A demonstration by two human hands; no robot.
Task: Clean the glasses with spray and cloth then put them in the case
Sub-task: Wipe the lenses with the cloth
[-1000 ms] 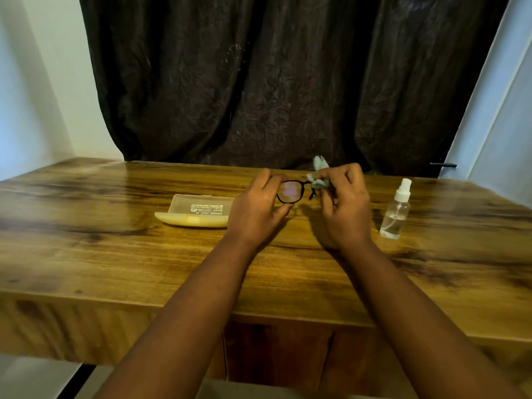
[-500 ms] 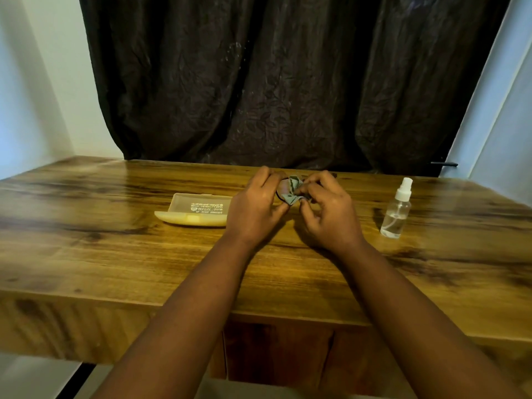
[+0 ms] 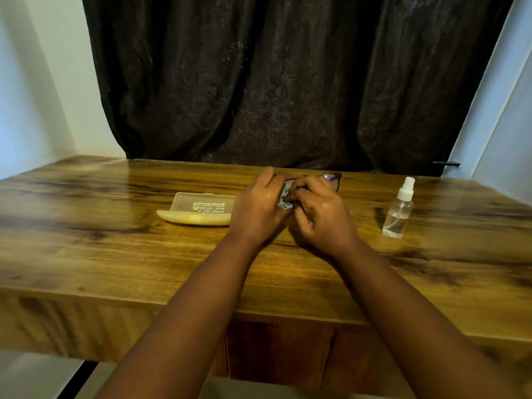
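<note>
The dark-framed glasses with tinted lenses point(image 3: 331, 180) sit between both hands above the wooden table point(image 3: 115, 254), their long axis running left to right: the left hand point(image 3: 256, 208) pinches one end while the right hand point(image 3: 322, 214) presses a small pale patterned cloth point(image 3: 285, 198) against a lens. The open, translucent yellowish plastic case point(image 3: 198, 210) lies lengthwise just beside the left hand (the nearer one), so stowing likely goes leftward; the clear spray bottle point(image 3: 398, 210) stands upright, well to the right.
</note>
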